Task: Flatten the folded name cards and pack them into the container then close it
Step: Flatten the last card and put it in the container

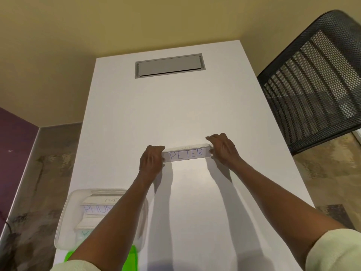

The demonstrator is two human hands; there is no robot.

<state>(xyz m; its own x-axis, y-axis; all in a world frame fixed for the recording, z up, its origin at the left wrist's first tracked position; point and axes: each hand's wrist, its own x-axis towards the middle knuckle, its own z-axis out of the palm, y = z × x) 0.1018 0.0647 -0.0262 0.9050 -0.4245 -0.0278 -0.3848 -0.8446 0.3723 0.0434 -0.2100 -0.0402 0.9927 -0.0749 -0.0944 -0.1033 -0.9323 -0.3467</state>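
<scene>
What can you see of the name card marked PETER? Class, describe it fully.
The PETER name card is a long, narrow strip of white card or paper, with the name handwritten in blue capitals on the face toward the camera. It looks still folded, a second panel showing along its top edge. It sits near the middle of the white table. The left hand grips its left end and the right hand grips its right end.

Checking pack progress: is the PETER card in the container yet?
No, the PETER card is held at both ends over the table, away from the container.
</scene>
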